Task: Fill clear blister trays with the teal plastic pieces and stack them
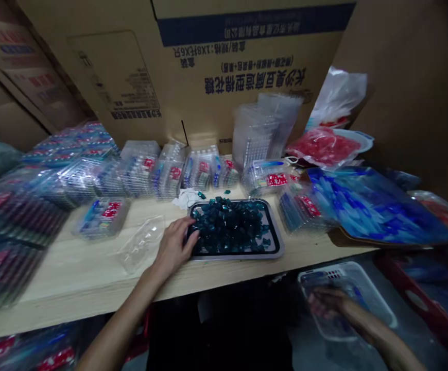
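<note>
Two hands work apart: the half-curled left hand (175,243), holding nothing visible, rests against dark teal pieces (229,226) on a metal tray (274,242) at twelve o'clock, while the right hand (326,304) sits in a white plastic basket (347,278) at four o'clock, its grip unclear.

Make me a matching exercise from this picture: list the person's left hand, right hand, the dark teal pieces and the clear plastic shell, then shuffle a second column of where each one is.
Things:
1. Left hand
2. Right hand
3. Dark teal pieces
4. Clear plastic shell

Places:
A. In a white plastic basket below the bench
B. Heaped on a grey-rimmed black tray
C. On the pale wooden bench, left of the left hand
D. Against the heap's left side

Pairs: 1-D, 2-A, 3-B, 4-C
</note>
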The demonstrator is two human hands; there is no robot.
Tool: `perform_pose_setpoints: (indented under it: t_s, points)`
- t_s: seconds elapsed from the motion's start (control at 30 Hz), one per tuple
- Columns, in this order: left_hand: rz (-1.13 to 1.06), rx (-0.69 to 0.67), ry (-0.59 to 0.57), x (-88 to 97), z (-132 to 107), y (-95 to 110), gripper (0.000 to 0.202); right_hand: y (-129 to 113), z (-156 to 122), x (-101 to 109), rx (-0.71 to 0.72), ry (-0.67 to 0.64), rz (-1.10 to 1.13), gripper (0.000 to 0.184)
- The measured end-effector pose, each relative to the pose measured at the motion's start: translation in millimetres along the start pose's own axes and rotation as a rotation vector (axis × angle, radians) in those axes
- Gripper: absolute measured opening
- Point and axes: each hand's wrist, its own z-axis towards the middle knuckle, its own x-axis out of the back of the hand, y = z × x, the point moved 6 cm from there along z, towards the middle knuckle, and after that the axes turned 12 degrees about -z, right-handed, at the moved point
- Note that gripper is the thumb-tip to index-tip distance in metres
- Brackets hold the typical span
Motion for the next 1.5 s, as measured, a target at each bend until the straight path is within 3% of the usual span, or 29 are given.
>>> perform_pose_setpoints:
  t_s: [0.07,0.13,0.2,0.27,0.37,0.43,0.5,0.6,0.7,0.8,0.97,1.07,1.17,1.23,1.3,1.5]
  points:
    - [0.015,-0.060,-0.139,-14.9,33.5,1.4,0.054,-70.7,-11.5,-9.0,0.268,-0.131,-0.037,0.043]
    - [0.005,-0.059,-0.326,-33.1,60.4,-3.5,0.072,-142.4,-6.8,-7.2,0.458,0.006,-0.131,0.041]
    - [-0.024,-0.041,-0.471,-48.8,74.9,-11.6,0.080,-205.9,18.3,-7.1,0.594,0.203,-0.241,0.037]
    - [-0.070,-0.063,-0.498,-57.9,77.7,-17.7,0.074,-256.1,58.6,-13.3,0.705,0.363,-0.383,0.039]
    - [-0.101,-0.097,-0.352,-60.3,66.3,-25.3,0.060,-295.2,130.0,-29.0,0.603,0.461,-0.680,0.044]
    - [-0.103,-0.081,-0.236,-58.9,54.1,-30.5,0.053,-307.2,160.3,-44.1,0.605,0.376,-0.809,0.042]
    - [-0.124,-0.078,-0.146,-56.6,43.6,-33.5,0.045,-311.0,169.6,-55.1,0.664,0.292,-0.851,0.034]
    - [-0.181,-0.102,-0.041,-51.0,35.1,-35.4,0.036,-308.6,152.1,-58.8,0.882,0.254,-0.791,0.022]
    - [-0.244,-0.117,0.039,-44.6,32.2,-35.3,0.029,-296.5,122.1,-50.1,1.096,0.284,-0.672,0.024]
    - [-0.299,-0.156,0.014,-42.9,30.1,-27.8,0.024,-278.3,102.6,-37.3,1.122,0.353,-0.638,0.030]
    - [-0.275,-0.248,-0.247,-48.3,31.2,-10.2,0.044,-260.5,88.3,-17.2,1.026,0.413,-0.719,0.036]
    - [-0.257,-0.243,-0.235,-40.4,53.5,-13.5,0.040,-270.5,91.2,-4.8,0.955,0.437,-0.809,0.031]
    - [-0.050,-0.055,-0.140,-32.9,96.7,-37.1,0.035,-290.5,118.8,4.3,0.708,0.437,-0.927,0.034]
    - [0.101,0.023,-0.208,-38.3,124.8,-52.7,0.030,-302.8,147.0,6.0,0.496,0.430,-0.987,0.041]
    - [0.144,0.024,-0.310,-48.5,145.8,-64.1,0.022,-314.5,174.4,0.7,0.394,0.415,-1.016,0.045]
    - [0.111,-0.016,-0.480,-69.6,162.7,-92.2,0.013,-318.5,226.4,-16.7,0.263,0.384,-1.059,0.043]
